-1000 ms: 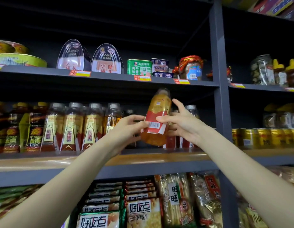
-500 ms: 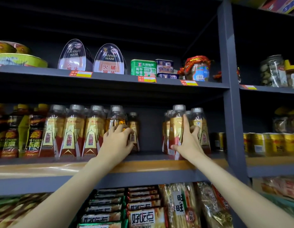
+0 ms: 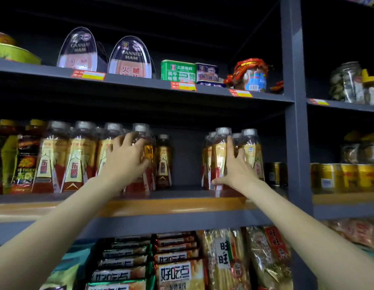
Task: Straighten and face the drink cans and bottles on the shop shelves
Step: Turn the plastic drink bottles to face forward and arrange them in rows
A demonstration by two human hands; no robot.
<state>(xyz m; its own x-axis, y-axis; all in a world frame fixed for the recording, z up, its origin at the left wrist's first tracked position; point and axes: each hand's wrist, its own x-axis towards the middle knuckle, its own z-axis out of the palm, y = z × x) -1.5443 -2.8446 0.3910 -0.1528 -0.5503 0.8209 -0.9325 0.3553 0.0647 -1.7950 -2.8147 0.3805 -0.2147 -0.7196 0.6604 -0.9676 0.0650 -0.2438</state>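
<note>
Indoors, dark shop shelf (image 3: 140, 203), bottles (image 3: 77, 160)

Drink bottles (image 3: 81, 155): clear glossy plastic, printed glossy labels. Shelf frame (image 3: 290, 101): matt grey painted finish; middle shelf edge (image 3: 177, 206) had a shiny orange strip. Ham tins (image 3: 129, 57) and gold cans (image 3: 328, 176): glossy metal. Snack packs (image 3: 175, 275): shiny plastic film.

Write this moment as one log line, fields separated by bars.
left hand: grips bottle | right hand: flat on bottle group | shelf gap: open
</note>
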